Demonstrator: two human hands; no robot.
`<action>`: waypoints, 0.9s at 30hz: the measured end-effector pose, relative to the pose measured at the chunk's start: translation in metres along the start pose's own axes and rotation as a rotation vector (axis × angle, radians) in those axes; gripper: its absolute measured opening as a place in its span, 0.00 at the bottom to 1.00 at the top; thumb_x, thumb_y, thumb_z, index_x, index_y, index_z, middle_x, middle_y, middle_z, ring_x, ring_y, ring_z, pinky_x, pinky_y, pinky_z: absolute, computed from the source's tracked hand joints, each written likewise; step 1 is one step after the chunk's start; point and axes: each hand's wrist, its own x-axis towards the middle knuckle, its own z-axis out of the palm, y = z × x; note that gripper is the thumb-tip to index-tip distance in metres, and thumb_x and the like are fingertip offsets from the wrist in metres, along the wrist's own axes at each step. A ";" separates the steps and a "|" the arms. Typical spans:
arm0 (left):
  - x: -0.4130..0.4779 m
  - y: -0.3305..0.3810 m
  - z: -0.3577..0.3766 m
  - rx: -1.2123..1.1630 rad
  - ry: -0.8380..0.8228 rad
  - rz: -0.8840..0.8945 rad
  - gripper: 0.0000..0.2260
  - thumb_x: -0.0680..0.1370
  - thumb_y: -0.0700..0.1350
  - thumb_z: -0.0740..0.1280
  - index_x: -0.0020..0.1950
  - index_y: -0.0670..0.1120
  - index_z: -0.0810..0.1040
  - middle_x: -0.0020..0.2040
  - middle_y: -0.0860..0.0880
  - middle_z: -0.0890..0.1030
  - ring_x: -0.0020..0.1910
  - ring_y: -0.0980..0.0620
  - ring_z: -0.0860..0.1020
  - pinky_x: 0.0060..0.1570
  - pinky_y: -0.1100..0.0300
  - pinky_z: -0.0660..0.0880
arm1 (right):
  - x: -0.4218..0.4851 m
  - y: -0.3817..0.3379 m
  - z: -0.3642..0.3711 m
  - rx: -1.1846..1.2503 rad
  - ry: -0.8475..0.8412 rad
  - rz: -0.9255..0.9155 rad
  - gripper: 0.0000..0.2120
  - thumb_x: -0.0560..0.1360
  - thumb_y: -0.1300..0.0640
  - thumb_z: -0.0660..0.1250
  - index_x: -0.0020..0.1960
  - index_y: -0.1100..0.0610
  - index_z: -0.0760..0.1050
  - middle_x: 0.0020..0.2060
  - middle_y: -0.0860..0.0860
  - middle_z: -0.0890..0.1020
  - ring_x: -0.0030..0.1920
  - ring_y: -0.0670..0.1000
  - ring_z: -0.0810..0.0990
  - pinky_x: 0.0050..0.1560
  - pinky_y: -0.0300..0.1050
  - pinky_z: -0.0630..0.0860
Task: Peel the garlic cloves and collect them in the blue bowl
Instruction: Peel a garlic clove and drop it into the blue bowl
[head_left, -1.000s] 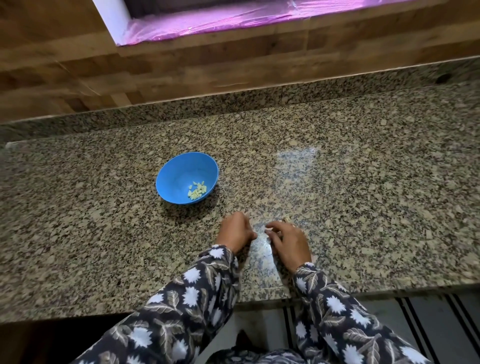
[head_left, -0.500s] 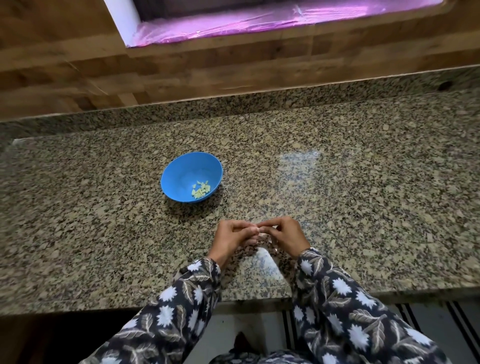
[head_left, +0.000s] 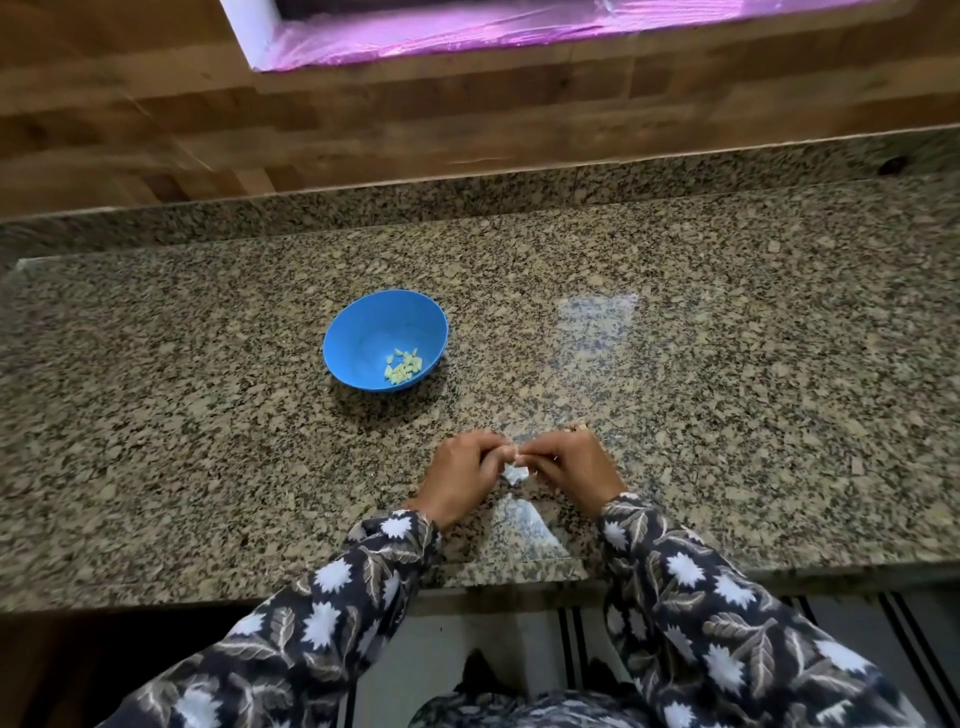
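speckled granite worktop (head_left: 727, 364) carries a blue bowl (head_left: 363, 332) beyond the left hand (head_left: 460, 470). it meets the right hand (head_left: 569, 467), fingers curled. peeled cloves (head_left: 402, 366) lie in the bowl. both hands pinch one small pale garlic clove (head_left: 511, 457) between their fingertips.

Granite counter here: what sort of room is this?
Probably a home kitchen: a speckled granite countertop backed by a wood-patterned wall, and a blue bowl holding peeled garlic cloves.
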 end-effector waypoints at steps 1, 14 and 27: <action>0.001 0.002 0.000 -0.151 -0.045 -0.166 0.07 0.79 0.42 0.64 0.48 0.41 0.80 0.35 0.52 0.77 0.30 0.59 0.72 0.28 0.70 0.68 | -0.001 0.002 0.003 -0.104 0.052 -0.129 0.08 0.73 0.57 0.65 0.46 0.59 0.82 0.34 0.51 0.83 0.30 0.44 0.79 0.32 0.25 0.72; -0.002 -0.011 0.016 -0.124 0.283 0.130 0.07 0.75 0.41 0.69 0.51 0.40 0.82 0.44 0.51 0.82 0.40 0.58 0.78 0.41 0.73 0.74 | 0.001 -0.008 0.000 1.152 -0.263 0.733 0.06 0.76 0.64 0.60 0.48 0.63 0.76 0.35 0.52 0.78 0.29 0.46 0.78 0.24 0.34 0.72; -0.003 -0.008 0.021 -0.749 0.107 -0.440 0.04 0.75 0.39 0.69 0.43 0.38 0.82 0.31 0.47 0.81 0.26 0.57 0.77 0.30 0.67 0.75 | -0.010 0.003 0.017 0.268 0.115 0.403 0.06 0.71 0.58 0.71 0.47 0.57 0.83 0.42 0.50 0.84 0.42 0.44 0.80 0.43 0.28 0.73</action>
